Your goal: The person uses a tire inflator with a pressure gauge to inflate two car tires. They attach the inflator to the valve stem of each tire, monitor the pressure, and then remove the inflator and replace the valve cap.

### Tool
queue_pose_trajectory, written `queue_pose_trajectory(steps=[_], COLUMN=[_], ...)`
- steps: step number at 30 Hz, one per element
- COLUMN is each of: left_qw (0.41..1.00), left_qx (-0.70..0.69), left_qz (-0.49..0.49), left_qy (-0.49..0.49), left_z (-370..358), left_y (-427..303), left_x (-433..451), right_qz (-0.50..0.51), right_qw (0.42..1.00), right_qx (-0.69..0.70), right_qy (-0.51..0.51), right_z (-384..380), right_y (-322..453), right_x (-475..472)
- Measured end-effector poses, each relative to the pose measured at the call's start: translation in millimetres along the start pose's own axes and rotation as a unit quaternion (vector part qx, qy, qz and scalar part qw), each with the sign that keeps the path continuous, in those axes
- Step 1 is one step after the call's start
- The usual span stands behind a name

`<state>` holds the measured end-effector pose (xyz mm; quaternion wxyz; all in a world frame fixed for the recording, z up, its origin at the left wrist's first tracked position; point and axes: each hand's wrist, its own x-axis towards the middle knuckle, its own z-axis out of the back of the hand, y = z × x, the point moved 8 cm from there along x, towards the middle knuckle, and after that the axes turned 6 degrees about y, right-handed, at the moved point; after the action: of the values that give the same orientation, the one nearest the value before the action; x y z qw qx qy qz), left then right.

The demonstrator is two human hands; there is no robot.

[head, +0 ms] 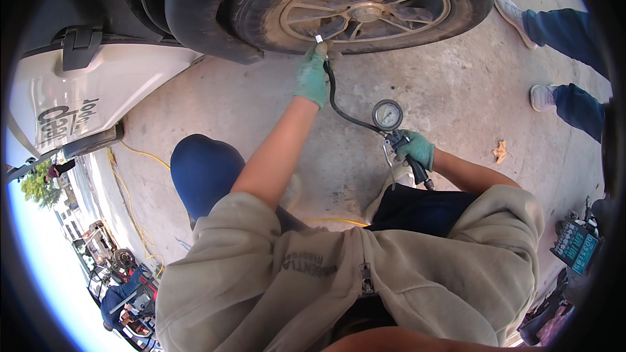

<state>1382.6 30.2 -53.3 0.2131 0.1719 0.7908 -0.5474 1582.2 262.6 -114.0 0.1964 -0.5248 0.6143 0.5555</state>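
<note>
My left hand, in a green glove, grips the air chuck on the end of a black rubber hose. Its pale tip points up against the lower wheel rim of a dusty car tire. Whether the tip sits on the valve stem cannot be made out. The hose curves down to a tire inflator gun with a round pressure gauge. My right hand, gloved likewise, wraps the gun's handle. A metal lever hangs on the gun's left side.
A white Jeep door and dark fender rise at the upper left. Another person's legs stand at the right. A yellow air hose trails across the concrete floor. A dry leaf lies near my right arm.
</note>
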Motion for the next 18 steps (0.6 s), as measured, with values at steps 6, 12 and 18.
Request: queue_pose_trajectory(steps=[6,12,18], left_qw=[0.980,0.957,0.921], left_qx=[-0.171,-0.252,-0.340], left_qz=[0.028,0.028,0.018], left_qy=[0.096,0.142,0.189], left_z=[-5,-12,-24], left_y=[9,16,18], left_x=[10,12,11], right_qz=[0.007,0.017,-0.004], right_qw=[1.000,1.000,1.000], right_qx=[-0.009,0.010,0.011], right_qy=[-0.013,-0.019,-0.014], right_z=[3,1,-1], right_y=[-3,-4,0], right_x=[-1,0,-5])
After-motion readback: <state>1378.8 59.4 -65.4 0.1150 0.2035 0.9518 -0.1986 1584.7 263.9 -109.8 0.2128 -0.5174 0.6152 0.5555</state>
